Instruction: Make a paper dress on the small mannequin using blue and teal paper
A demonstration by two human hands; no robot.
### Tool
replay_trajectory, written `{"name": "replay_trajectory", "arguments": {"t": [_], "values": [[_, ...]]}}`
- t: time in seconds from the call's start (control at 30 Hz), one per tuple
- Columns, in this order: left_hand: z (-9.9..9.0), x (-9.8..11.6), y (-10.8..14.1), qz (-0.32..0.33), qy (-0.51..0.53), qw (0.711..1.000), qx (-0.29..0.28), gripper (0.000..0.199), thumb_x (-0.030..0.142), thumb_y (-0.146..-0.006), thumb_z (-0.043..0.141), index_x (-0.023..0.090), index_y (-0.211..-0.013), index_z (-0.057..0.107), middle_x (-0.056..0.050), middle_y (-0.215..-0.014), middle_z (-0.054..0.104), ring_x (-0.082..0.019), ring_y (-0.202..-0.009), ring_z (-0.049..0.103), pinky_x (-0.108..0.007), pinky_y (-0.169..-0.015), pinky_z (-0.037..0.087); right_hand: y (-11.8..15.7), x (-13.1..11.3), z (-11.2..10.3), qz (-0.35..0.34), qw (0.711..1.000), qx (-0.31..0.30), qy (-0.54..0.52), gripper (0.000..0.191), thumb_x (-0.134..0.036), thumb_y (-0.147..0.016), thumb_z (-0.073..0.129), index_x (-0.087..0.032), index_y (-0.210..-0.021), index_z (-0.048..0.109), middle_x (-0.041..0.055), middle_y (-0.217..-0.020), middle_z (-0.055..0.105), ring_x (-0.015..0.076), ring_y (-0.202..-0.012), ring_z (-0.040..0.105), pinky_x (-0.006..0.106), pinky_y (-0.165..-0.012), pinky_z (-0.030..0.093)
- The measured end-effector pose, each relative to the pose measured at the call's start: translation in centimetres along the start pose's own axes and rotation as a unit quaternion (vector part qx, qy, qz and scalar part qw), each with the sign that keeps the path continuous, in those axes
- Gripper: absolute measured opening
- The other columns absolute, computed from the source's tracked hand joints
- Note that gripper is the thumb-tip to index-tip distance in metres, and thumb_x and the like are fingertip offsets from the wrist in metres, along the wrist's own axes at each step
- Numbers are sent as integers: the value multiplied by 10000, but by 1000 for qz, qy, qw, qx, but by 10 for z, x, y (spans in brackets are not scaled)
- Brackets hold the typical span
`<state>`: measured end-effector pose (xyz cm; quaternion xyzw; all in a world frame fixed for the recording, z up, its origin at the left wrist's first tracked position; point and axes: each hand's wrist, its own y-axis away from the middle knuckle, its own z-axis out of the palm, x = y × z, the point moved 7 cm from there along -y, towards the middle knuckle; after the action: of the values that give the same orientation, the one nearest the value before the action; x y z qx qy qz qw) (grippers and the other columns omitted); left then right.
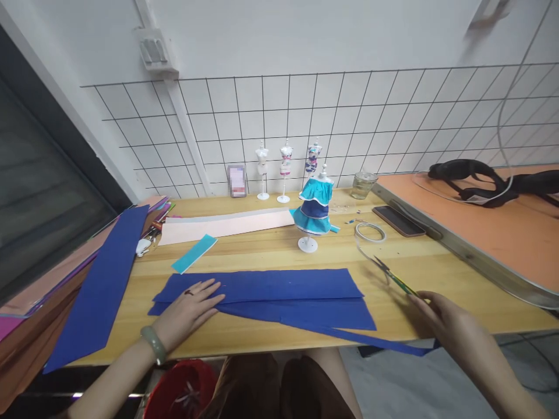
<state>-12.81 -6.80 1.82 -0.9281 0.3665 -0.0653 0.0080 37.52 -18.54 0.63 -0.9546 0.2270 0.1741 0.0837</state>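
Note:
Dark blue fabric (279,286) lies in layers near the table's front edge. My left hand (194,305) rests flat on its left end, fingers spread. A narrow blue strip (379,342) runs off the fabric to the right, its far end passing beneath my right hand (441,317). That hand is closed round the handles of the scissors (395,276), whose blades point up and left over the wood. Behind the fabric stands a small dress form in a turquoise and blue ruffled dress (315,206). A turquoise piece (194,254) lies behind my left hand.
Three small dress forms (285,166) and a glass (363,184) stand by the wall. A tape roll (371,232) and dark phone (399,221) lie right. Pale fabric (227,226) stretches behind; a blue piece (102,285) lies left. A red bin (180,390) is below.

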Motion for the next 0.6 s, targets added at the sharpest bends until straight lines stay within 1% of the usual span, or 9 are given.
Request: {"name": "replay_trajectory", "arguments": {"t": [0.03,0.1,0.27,0.33,0.37,0.4,0.47,0.53,0.6], "values": [[-4,-11,5,-15,2,1000,11,347,404,-910,392,329,-1190,584,-19,-1333,517,-221,-1270,440,-423,-1045,381,-4,9,-2,24,1000,-18,0,417,-550,-848,375,-216,-935,609,161,-893,712,308,-813,678,345,-633,467],[-9,-34,16,-47,-5,999,26,343,417,-900,402,332,-1164,604,-6,-1308,540,-223,-1245,471,-416,-1037,394,-13,23,-7,67,997,-23,10,419,-543,-846,357,-221,-931,611,179,-894,705,314,-833,673,357,-633,459],[-13,-90,46,-115,-40,992,35,384,477,-868,425,305,-1148,624,-22,-1272,571,-252,-1201,513,-434,-1011,413,-30,29,-10,84,995,-26,55,434,-552,-839,344,-213,-870,614,201,-845,696,332,-769,673,392,-637,443],[-20,-98,50,-143,-47,987,55,439,521,-839,446,278,-1162,618,-52,-1277,566,-289,-1197,511,-472,-977,434,-33,27,-8,91,993,-26,67,455,-560,-834,349,-203,-889,626,204,-837,696,336,-757,672,397,-628,440],[-27,-94,49,-153,-46,985,63,483,547,-820,462,264,-1185,602,-69,-1291,553,-308,-1209,495,-491,-971,432,-34,26,-8,96,993,-20,72,479,-568,-834,344,-196,-916,633,209,-844,695,338,-754,672,401,-624,438],[-36,-83,46,-155,-33,984,77,523,565,-801,482,247,-1203,587,-81,-1300,546,-312,-1220,480,-496,-991,410,-34,26,-8,98,992,-11,75,510,-579,-834,337,-186,-961,637,218,-860,695,340,-752,672,405,-621,438],[-61,-44,34,-148,35,982,108,534,559,-804,491,238,-1225,561,-72,-1280,565,-280,-1208,493,-467,-1026,388,-33,27,-7,108,991,12,79,585,-601,-835,317,-163,-1080,618,240,-895,690,348,-748,672,417,-615,438],[-91,14,19,-105,146,976,126,397,492,-859,442,265,-1133,615,-37,-1196,620,-237,-1144,542,-417,-999,434,-31,32,-6,123,989,26,78,641,-618,-831,307,-156,-1183,576,252,-921,688,356,-752,673,425,-602,441],[-119,78,6,-19,268,957,106,372,452,-901,353,291,-994,676,-28,-1064,665,-217,-1060,580,-380,-907,502,-30,39,-2,127,988,26,79,655,-631,-820,321,-173,-1221,563,248,-932,690,360,-753,674,425,-581,443]]}}
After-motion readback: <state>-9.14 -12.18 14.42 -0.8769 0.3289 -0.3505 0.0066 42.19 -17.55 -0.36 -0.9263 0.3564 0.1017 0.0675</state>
